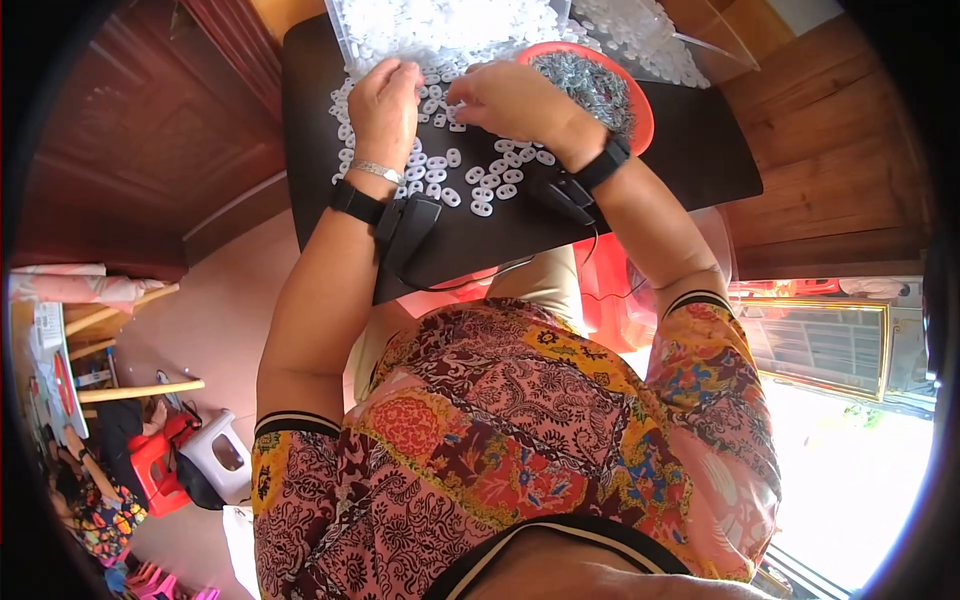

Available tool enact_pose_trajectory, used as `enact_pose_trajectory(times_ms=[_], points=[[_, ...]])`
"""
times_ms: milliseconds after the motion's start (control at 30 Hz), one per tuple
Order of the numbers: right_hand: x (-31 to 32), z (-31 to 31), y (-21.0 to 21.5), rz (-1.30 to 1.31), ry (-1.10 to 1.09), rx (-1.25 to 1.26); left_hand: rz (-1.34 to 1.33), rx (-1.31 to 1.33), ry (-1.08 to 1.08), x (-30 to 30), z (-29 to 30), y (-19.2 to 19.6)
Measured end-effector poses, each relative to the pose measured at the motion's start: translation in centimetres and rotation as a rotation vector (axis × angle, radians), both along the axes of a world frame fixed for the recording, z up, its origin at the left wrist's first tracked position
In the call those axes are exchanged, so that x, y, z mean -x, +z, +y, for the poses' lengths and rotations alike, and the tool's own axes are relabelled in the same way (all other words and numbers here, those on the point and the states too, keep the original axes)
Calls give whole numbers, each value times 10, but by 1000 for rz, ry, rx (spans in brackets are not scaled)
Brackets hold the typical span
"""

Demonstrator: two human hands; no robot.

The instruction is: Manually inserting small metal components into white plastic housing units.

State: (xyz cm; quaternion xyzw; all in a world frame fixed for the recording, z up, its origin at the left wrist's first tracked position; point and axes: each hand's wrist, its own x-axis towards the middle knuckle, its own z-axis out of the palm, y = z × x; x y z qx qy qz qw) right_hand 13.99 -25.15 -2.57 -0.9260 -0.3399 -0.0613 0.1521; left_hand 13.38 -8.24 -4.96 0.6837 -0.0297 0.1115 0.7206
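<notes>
Over the far left of the black table, my left hand is closed, its thumb and fingers drawn together near the tips. Whatever may be in it is too small or hidden to make out. My right hand hovers to its right, fingers curled and bent inward above several loose white pieces; its grip is hidden too. Small white oval plastic pieces with two holes lie scattered under and between both hands. Close to my right hand stands a red bowl filled with small silvery metal parts.
A clear bin heaped with white pieces stands at the table's far edge, another clear container right of it. The black table ends near my lap. Cables hang from both wrist straps. Another person and stools are at left.
</notes>
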Motion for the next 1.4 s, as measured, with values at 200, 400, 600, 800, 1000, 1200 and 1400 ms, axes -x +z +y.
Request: enact_pose_trajectory(times_ms=[200,400,600,800,1000,1200,1400], points=[[-6,11,-10,-47,-53,109,-43,-77,-11,-6,4,-7],[3,9,-7,-155,-118,-95,-11,-33,-57,-6,9,-7],[4,3,-3,104,15,-7,1,-50,-53,-8,10,-7],[-1,6,-7,149,-11,-31,12,-103,-51,-7,6,-5],[-8,-2,-1,222,-66,-510,133,-21,-233,4,0,4],[-2,1,5,231,-101,-655,100,-51,-305,10,-7,6],[5,9,8,181,-118,-652,71,-214,-330,10,-3,6]])
